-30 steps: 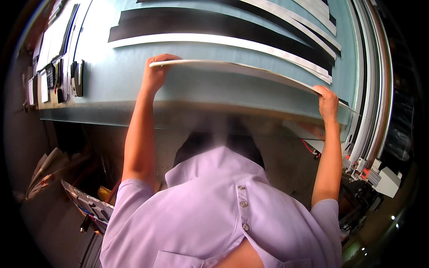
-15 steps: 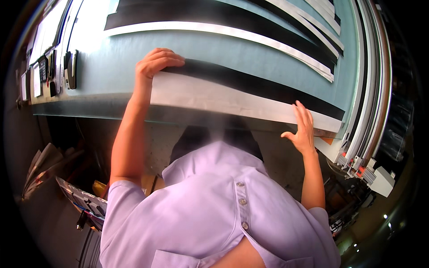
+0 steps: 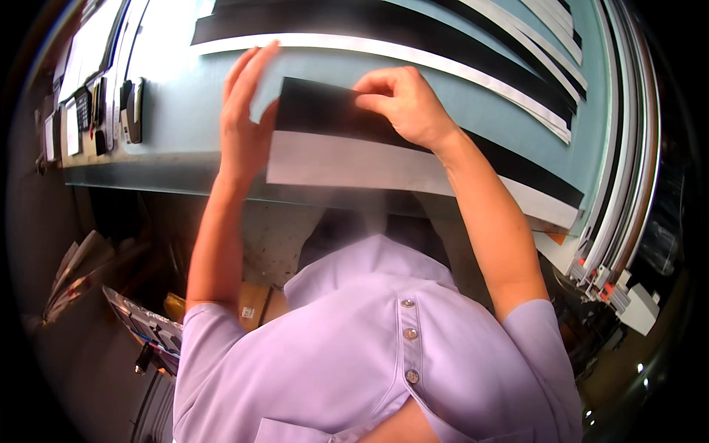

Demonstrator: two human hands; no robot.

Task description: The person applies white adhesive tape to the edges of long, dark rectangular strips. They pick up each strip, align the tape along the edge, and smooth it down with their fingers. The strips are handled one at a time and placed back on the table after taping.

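A long strip (image 3: 347,151), black along its far side and white along its near side, lies across the front edge of the table, its left end lifted a little. My right hand (image 3: 410,107) pinches the far black edge near that end between thumb and fingers. Just beyond the strip's left end is my left hand (image 3: 245,122), fingers stretched up and thumb apart, slightly blurred; it holds nothing. Farther back lies another black strip with a white border (image 3: 384,48).
More black and white strips (image 3: 524,44) overlap at the far right of the pale blue-green table (image 3: 185,125). A metal rail (image 3: 628,148) runs along the right side. Cutter-like tools (image 3: 131,111) and a calculator (image 3: 83,107) lie at the left. A cardboard box (image 3: 260,304) sits below.
My right hand has moved left and far from the strip's right part to pinch its black edge near the left end. My left hand has let go of the corner and opened.
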